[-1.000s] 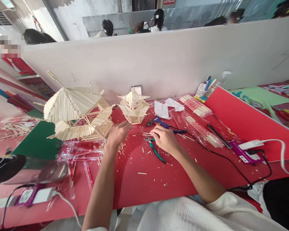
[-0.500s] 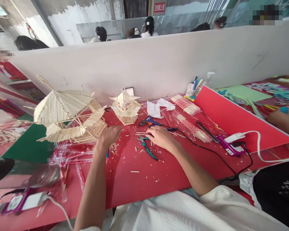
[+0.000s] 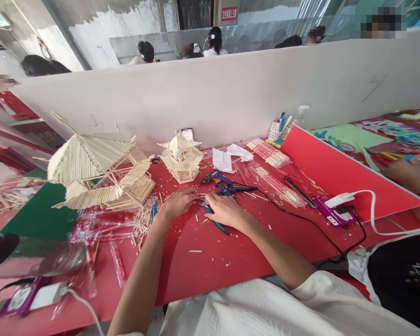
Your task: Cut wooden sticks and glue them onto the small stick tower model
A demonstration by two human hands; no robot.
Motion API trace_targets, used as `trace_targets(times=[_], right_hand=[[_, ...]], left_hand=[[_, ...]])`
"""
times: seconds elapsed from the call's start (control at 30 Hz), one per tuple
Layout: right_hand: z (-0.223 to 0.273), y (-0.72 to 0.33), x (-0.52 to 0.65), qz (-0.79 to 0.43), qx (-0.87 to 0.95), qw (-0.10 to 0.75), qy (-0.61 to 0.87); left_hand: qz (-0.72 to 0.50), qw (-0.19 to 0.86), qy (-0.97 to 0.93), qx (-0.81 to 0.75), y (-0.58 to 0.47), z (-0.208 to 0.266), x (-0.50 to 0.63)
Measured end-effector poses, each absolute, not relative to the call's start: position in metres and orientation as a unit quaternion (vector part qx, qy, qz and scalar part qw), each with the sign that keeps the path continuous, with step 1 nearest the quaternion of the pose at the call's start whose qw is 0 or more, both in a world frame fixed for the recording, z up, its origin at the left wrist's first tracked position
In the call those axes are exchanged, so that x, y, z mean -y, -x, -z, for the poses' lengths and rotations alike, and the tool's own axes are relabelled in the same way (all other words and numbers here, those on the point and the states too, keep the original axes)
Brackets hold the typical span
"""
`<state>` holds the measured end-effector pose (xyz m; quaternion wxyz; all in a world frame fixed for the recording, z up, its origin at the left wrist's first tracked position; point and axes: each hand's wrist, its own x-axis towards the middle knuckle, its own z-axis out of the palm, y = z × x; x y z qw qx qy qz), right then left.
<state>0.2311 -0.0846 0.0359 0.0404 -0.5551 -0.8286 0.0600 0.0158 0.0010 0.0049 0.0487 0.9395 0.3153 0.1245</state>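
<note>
My left hand (image 3: 180,204) is over the middle of the red table, its fingers curled together and reaching toward the right hand. My right hand (image 3: 224,209) is beside it, with its fingers bent. Thin wooden sticks (image 3: 203,194) lie by both sets of fingertips; whatever is pinched there is too small to make out. Beneath my right hand lie teal-handled cutting pliers (image 3: 220,227), partly covered. Just beyond are blue-handled pliers (image 3: 236,189) and a blue glue gun (image 3: 215,176). A small stick pagoda (image 3: 182,161) stands behind the hands, and a larger stick pavilion (image 3: 98,172) to the left.
Bundles of wooden sticks (image 3: 269,152) in plastic and white tissue (image 3: 223,160) lie at the back right. A red board (image 3: 343,172) leans beside a purple power strip (image 3: 334,212) with cables. Stick scraps (image 3: 145,217) and a green board (image 3: 42,212) are on the left.
My left hand has moved right, away from the pavilion and close to my right hand. My right hand has shifted slightly left and down, now covering part of the teal-handled pliers.
</note>
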Motion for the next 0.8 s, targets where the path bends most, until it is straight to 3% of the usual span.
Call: trace_targets(times=[0.47,0.67,0.8], right_hand=[[-0.026,-0.233,0.08,-0.067,0.832,0.044,0.55],[-0.023,-0.24,0.076,-0.098,0.829,0.109,0.539],[-0.022,-0.246,0.068,-0.081,0.822,0.165,0.54]], left_hand=[[-0.137,0.123,-0.927,-0.326,-0.014,-0.01,-0.002],[-0.249,0.222,-0.885,-0.323,-0.016,-0.033,0.004],[-0.211,0.217,-0.892,-0.335,-0.022,-0.027,0.004]])
